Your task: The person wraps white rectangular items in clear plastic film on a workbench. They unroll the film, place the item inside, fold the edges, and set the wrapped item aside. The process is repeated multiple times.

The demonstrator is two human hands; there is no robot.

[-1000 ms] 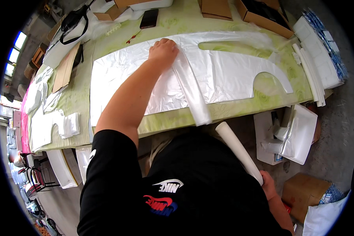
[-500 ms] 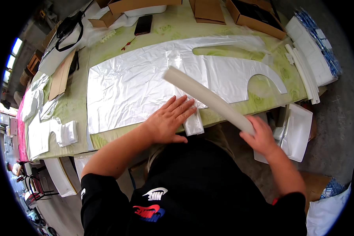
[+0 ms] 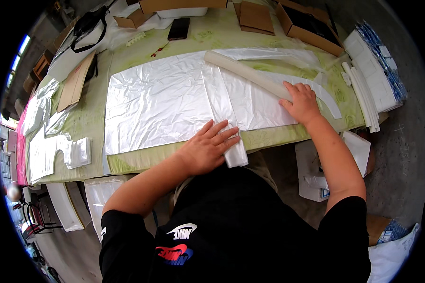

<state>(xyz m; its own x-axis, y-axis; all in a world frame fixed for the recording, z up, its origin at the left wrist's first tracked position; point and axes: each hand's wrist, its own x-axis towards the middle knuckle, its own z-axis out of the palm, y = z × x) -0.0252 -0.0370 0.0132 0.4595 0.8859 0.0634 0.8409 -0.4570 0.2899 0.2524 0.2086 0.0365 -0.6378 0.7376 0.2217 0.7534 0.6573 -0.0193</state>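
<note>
A wide sheet of clear white plastic film lies flat on the green patterned table. A folded plastic strip runs across it toward the near edge. My left hand presses flat, fingers spread, on the near end of that strip. My right hand rests palm down on the lower end of a long white roll that lies diagonally on the sheet. A curved cut-out edge of the plastic shows just right of my right hand.
A black phone, cardboard boxes and a black strap sit at the far edge. Stacked white packets lie at the right end. White cut shapes and a cardboard piece lie left. A white box stands below the table.
My right hand brought the white roll up from beside my body and laid it on the sheet. My left hand drew back from the far side to the near end of the strip.
</note>
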